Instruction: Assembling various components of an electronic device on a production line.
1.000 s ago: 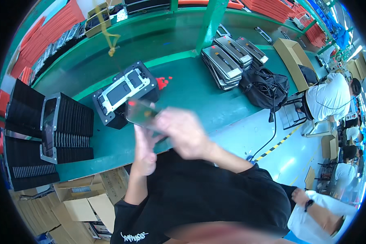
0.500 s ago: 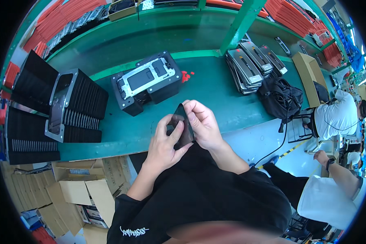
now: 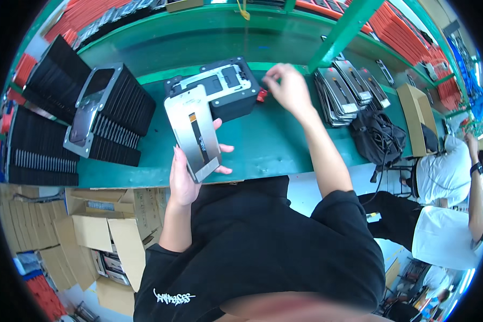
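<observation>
Black frame trays (image 3: 124, 102) stand in stacks at the left end of the green workbench (image 3: 273, 153); they fit one upon another, probably so that many of them take little space, and a glossy dark sheet (image 3: 84, 123) shows at the front stack. To the right of them, the left hand (image 3: 182, 180) grips a phone display panel (image 3: 185, 115) above the bench edge. Its thumb is at one side and the fingers come out at the other, so the panel seems held by its edges and lower part, tilted, with the silver back and the ribbon cable (image 3: 195, 130) turned up, perhaps to leave this face free. Behind the panel's upper end sits a black fixture block (image 3: 233, 110), which carries a silver phone frame (image 3: 218, 80) on its top, likely to keep it raised and steady. Just beside the block are small red pieces (image 3: 261, 95), within easy reach. Over them hovers the right hand (image 3: 291, 91), fingers curled; its tips are blurred, so one cannot tell whether they pinch something. Farther right, more panels (image 3: 335, 94) lie in piles, backs upward, near a black bag (image 3: 378, 134) and an open cardboard box (image 3: 415, 115).
</observation>
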### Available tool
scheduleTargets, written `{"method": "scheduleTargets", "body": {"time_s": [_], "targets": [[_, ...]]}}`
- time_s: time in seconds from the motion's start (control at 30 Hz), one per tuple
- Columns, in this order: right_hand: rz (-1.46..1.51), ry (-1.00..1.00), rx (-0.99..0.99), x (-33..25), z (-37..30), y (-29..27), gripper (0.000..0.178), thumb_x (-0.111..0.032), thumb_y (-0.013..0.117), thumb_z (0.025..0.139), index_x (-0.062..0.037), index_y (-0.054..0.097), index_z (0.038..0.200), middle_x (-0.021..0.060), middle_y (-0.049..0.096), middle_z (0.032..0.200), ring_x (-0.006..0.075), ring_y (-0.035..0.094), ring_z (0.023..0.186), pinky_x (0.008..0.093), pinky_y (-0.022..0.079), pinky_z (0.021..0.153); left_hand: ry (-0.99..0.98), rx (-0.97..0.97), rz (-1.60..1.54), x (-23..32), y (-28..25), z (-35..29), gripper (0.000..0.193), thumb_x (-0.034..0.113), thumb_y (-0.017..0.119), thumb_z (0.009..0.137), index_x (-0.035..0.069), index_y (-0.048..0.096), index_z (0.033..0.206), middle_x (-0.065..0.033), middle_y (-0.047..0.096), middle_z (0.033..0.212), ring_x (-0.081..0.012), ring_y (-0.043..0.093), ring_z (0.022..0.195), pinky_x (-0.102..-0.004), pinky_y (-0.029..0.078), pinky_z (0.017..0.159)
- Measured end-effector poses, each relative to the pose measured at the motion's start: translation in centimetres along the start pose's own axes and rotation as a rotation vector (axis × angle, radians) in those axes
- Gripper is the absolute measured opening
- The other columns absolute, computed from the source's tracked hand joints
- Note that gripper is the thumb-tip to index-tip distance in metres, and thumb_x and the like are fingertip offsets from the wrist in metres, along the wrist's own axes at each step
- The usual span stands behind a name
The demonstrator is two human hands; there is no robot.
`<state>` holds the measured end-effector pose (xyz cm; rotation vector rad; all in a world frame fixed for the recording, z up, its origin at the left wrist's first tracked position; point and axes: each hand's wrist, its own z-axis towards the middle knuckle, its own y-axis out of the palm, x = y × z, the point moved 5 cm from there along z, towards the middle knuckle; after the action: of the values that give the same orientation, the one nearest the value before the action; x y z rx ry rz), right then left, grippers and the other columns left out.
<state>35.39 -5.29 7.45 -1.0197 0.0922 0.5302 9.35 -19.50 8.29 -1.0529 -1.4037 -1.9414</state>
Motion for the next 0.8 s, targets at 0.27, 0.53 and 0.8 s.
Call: {"method": "scheduleTargets", "body": {"time_s": [0.27,0.53,0.8], "targets": [[1.289,0.112,-0.637,-14.2,-0.4,-5.6,0.03,-0.009,0.062,0.098,-0.0034,0.066,0.127,0.0018,0.068,0.076,0.0065,0.061,0.056,0.0211,0.048,0.051,-0.039,-0.126,-0.215,1.5,0.0,1.9,0.078,0.061,0.012,0.105,0.002,0.031,0.153,-0.0272,0.045,0.148,-0.0319,0.068,0.103,-0.0383,0.063,0.064],[1.158,-0.066,-0.783,-9.2,1.5,-3.5,0.031,-0.016,0.061,0.099,-0.0041,0.067,0.126,0.0013,0.064,0.067,0.0079,0.057,0.05,0.0222,0.046,0.048,0.163,-0.07,0.605,6.7,-1.9,4.1,0.063,0.045,0.043,0.103,0.0,0.045,0.146,-0.0195,0.058,0.131,-0.0256,0.065,0.103,-0.0313,0.057,0.069],[1.228,0.491,0.077,-1.3,2.2,3.0,0.036,-0.026,0.052,0.104,-0.0038,0.064,0.131,0.0039,0.067,0.099,0.0079,0.059,0.082,0.0233,0.046,0.071,0.37,0.0,1.432,8.3,-3.4,10.7,0.068,0.034,0.078,0.084,0.007,0.054,0.142,-0.0166,0.063,0.121,-0.0284,0.06,0.11,-0.0382,0.05,0.094]]}}
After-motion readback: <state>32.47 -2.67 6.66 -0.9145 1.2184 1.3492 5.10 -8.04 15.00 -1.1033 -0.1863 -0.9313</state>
